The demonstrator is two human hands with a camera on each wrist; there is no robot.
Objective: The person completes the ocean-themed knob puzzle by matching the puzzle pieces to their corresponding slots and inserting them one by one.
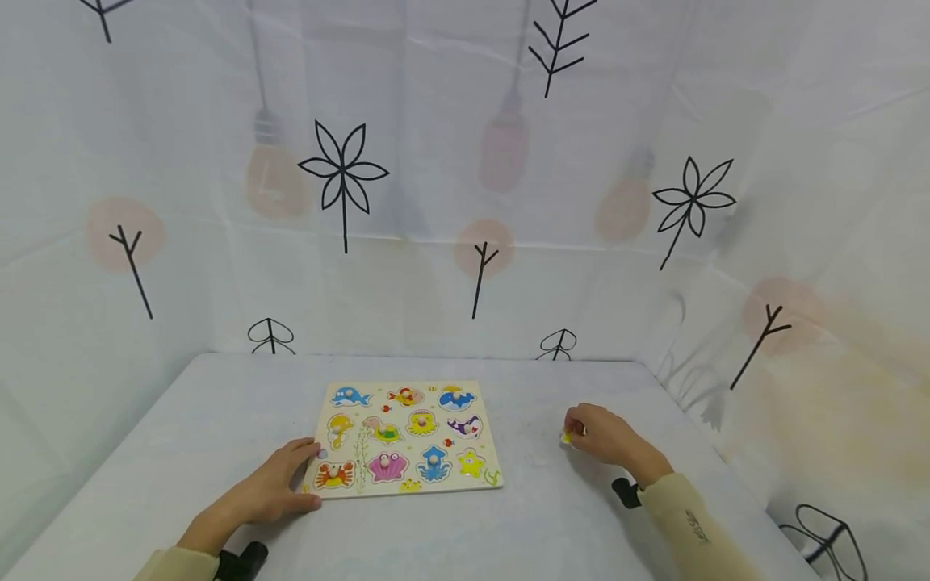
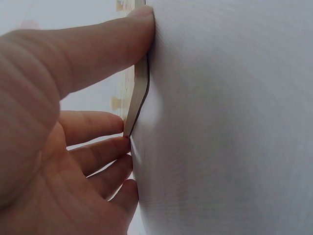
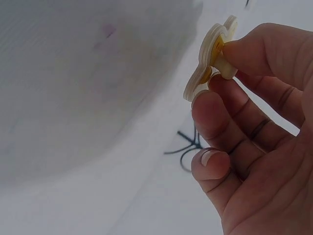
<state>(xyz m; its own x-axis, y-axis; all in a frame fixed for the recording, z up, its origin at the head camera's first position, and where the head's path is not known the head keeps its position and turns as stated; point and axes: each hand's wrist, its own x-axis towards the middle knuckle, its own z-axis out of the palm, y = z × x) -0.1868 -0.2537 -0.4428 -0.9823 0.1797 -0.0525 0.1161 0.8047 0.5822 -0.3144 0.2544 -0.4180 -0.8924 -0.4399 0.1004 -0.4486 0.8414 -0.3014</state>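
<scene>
A pale wooden puzzle board (image 1: 401, 492) with colourful sea-animal pictures lies on the white table, several of its shapes bearing small knobs. At its near left corner, my left hand (image 1: 270, 484) holds the board, thumb along the near edge and fingertips against the left edge. In the left wrist view the board's edge (image 2: 140, 83) runs between thumb and fingers. Off to the right of the board, my right hand (image 1: 601, 434) pinches a yellow knobbed puzzle piece (image 3: 215, 46). Thumb and fingers meet at its knob; the printed face is mostly hidden.
The table (image 1: 407, 537) has a white cover, its far edge beside a white curtain (image 1: 407, 298) printed with plants and light bulbs. More curtain hangs at both sides. Dark wrist-worn devices show at the left wrist (image 1: 243, 562) and right wrist (image 1: 626, 492).
</scene>
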